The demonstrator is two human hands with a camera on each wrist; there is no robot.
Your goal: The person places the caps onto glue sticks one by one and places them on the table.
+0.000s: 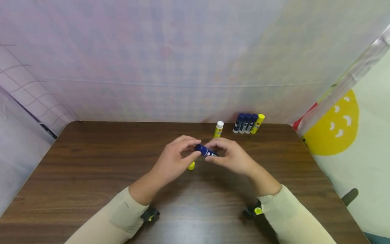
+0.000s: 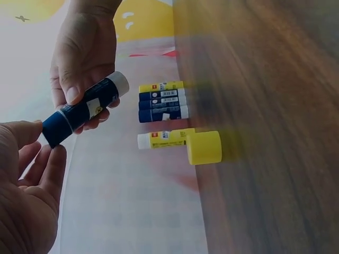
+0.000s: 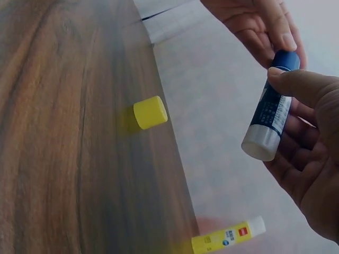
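A dark blue glue stick (image 1: pixel 208 151) with a white end is held slantwise in the air between both hands. My left hand (image 1: pixel 173 156) pinches its blue cap end between thumb and fingertips. The right hand (image 1: pixel 234 157) grips the body, thumb on one side and fingers on the other, as the right wrist view shows; the white end (image 3: pixel 260 144) sticks out past its fingers. Cap and body still meet at a thin pale line. Below the left hand, a loose yellow cap (image 1: pixel 191 165) stands on the table. Behind the hands, a yellow glue stick (image 1: pixel 218 130) stands with its white end up.
At the back right of the brown wooden table (image 1: pixel 100 162), several blue glue sticks (image 1: pixel 245 123) stand in a row beside a yellow glue stick (image 1: pixel 257 123). A patterned cloth (image 1: pixel 170 67) hangs behind the table's rear edge.
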